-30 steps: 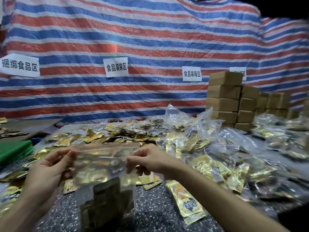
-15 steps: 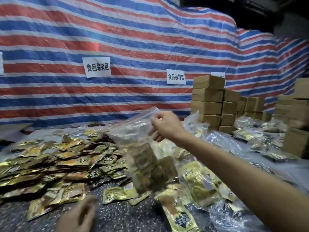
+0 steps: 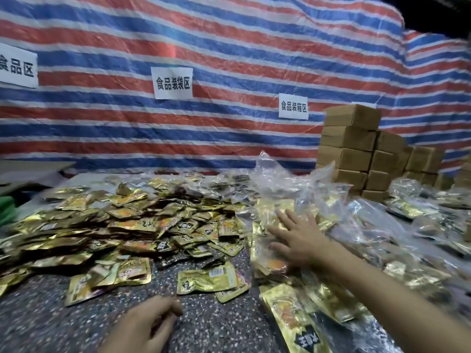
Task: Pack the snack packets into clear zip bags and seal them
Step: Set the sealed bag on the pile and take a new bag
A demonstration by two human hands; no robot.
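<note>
A heap of gold snack packets [image 3: 132, 225] covers the left and middle of the speckled table [image 3: 216, 324]. Clear zip bags [image 3: 288, 189] filled with packets are piled on the right. My right hand [image 3: 298, 238] reaches over that pile with straight, spread fingers, lying on or just above a filled bag [image 3: 270, 258]. My left hand [image 3: 145, 327] hovers low at the front, fingers loosely curled and holding nothing. Single packets [image 3: 206, 278] lie between the two hands.
Brown cardboard boxes [image 3: 356, 149] are stacked at the back right. A striped tarp [image 3: 229, 47] with white paper signs [image 3: 172, 82] hangs behind the table. A green object [image 3: 7, 207] sits at the left edge.
My right hand carried the filled bag to the right, set it on the pile and let go. My left hand dropped from the bag to the front of the table.
</note>
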